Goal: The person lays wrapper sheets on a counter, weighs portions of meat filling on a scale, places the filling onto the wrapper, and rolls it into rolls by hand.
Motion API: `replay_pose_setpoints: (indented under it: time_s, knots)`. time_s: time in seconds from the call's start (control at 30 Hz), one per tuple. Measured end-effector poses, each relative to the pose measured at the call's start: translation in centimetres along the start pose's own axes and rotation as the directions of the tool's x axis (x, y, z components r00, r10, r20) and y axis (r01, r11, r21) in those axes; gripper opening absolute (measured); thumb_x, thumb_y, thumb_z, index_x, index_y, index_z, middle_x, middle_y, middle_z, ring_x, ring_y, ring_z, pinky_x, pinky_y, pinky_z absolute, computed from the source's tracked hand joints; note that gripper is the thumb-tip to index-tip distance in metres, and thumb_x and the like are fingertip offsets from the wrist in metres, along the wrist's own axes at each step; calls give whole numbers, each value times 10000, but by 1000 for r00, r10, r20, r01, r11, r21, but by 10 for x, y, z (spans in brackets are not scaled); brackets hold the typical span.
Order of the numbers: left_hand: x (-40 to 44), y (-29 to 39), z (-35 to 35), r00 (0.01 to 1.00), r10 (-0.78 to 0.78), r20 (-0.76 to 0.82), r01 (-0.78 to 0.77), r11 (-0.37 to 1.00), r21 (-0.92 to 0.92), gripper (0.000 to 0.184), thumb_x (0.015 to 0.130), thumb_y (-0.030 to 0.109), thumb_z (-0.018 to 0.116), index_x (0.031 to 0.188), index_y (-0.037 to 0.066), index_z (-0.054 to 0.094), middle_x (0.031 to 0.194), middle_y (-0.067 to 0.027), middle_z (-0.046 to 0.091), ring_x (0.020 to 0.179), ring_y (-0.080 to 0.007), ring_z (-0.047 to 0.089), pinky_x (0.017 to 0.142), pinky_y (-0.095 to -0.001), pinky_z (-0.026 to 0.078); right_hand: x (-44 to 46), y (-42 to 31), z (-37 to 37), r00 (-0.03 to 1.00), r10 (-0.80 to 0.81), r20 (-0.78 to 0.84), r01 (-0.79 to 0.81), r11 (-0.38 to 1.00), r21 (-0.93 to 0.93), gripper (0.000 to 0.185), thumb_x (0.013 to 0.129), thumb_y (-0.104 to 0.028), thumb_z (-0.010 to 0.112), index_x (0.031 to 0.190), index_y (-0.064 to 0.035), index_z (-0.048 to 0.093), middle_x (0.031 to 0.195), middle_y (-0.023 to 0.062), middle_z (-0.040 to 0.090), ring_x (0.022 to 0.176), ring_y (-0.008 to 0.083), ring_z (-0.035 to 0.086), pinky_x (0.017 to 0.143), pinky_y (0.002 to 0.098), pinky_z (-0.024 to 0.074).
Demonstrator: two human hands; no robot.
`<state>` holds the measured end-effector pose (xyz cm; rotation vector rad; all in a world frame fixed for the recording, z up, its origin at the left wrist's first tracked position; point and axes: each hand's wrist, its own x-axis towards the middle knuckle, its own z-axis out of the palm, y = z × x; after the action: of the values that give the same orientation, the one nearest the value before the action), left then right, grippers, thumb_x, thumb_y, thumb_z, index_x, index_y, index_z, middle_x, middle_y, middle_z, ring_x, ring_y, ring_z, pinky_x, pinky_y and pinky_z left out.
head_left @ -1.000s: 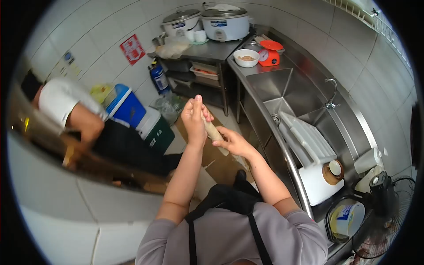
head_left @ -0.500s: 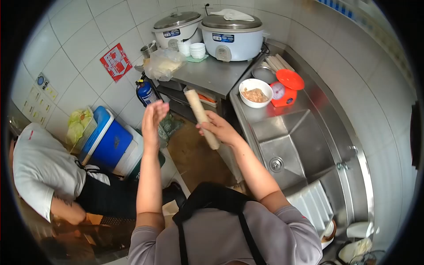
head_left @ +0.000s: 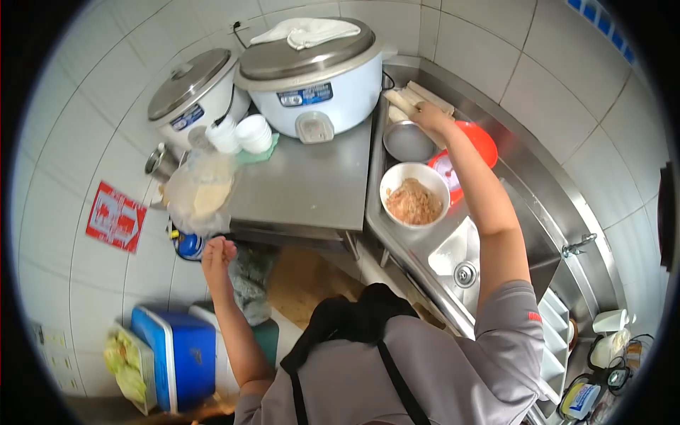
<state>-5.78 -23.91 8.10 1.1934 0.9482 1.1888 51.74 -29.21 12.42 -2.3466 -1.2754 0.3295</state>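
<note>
Over the far end of the steel sink counter, my right hand [head_left: 429,117] grips a pale, cylinder-shaped roll [head_left: 401,103]. Other pale rolls [head_left: 431,96] lie beside it against the back edge. Just in front of the hand is a round metal pan [head_left: 409,143]. Nearer to me stand a red dial scale [head_left: 479,144], partly hidden by my forearm, and a white bowl [head_left: 386,185] of pinkish, shredded-looking food [head_left: 412,202]. My left hand [head_left: 218,253] hangs below a clear plastic bag [head_left: 185,198], its fingers loosely curled, with nothing visible in them.
Two large cookers, one here [head_left: 312,85], stand on the steel table [head_left: 312,188] with stacked white cups [head_left: 253,133]. A sink basin [head_left: 460,258] and tap [head_left: 579,245] lie to the right. At lower left sit a blue box [head_left: 185,358] and leafy greens [head_left: 126,368].
My right hand has carried the pale roll from in front of me to the counter's far end. My left hand has lowered and its fingers have curled. The view has turned; the other person has left it.
</note>
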Motion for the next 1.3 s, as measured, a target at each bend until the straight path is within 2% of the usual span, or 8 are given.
replay_pose_setpoints:
  time_s: [0.13,0.5,0.53,0.67,0.8,0.97,1.13,1.3]
  knots:
    - [56,-2,33,997,22,69,-28,996,87,170,922,191,528,954,28,566,798,-48,600,711,-116,565,688,-254,476,87,42,-11,991,130,-31,-131,904,-408,262,739,-132,540,916,-2,683,1054,229,613,996,363,591,861,413,458]
    - [110,0,9,999,-8,-39,20,942,335,131,910,97,513,995,10,561,845,-29,586,755,-113,571,702,-242,467,295,276,118,914,19,-405,-168,926,-338,297,837,-203,517,1092,-69,591,1118,185,587,1034,323,568,868,433,464]
    - [107,5,10,997,-19,-69,41,941,336,135,910,101,516,995,7,562,848,-30,587,768,-111,571,709,-238,465,242,182,80,977,9,-211,-122,839,-530,320,839,-256,528,1101,-84,593,1083,183,593,1016,309,574,859,439,464]
    - [133,-6,-2,994,54,-99,-18,942,336,127,906,109,538,974,7,571,831,-23,595,777,-90,564,700,-220,455,262,219,109,875,83,-477,-292,877,-383,441,825,-346,594,1215,-152,523,1223,157,485,1136,350,471,911,487,422]
    - [176,-20,-16,910,375,-178,-117,642,758,89,811,69,611,887,24,599,826,-109,625,734,-232,615,676,-313,491,229,170,81,908,253,-333,-404,733,-546,509,847,-254,562,1324,-184,398,1279,152,437,1177,336,433,935,484,405]
    - [225,-46,-57,938,246,243,-308,275,911,155,721,74,656,862,33,608,872,-134,604,874,-321,577,788,-383,480,229,178,12,730,360,-581,-530,835,-148,434,873,-252,533,1286,-138,459,1196,185,506,1125,356,480,916,493,407]
    - [235,-54,-60,942,165,291,-321,196,927,178,700,123,678,851,55,613,898,-130,597,949,-311,548,825,-385,457,197,218,-76,858,263,-441,94,763,639,383,865,-330,583,1132,-56,573,958,76,615,802,155,578,766,300,470]
    - [260,-81,-89,897,56,438,-442,103,891,241,718,245,666,875,69,619,851,-114,610,878,-307,568,797,-379,459,29,-32,-55,770,224,-597,312,685,659,260,903,-261,547,1046,-58,621,939,23,600,782,109,547,750,241,436]
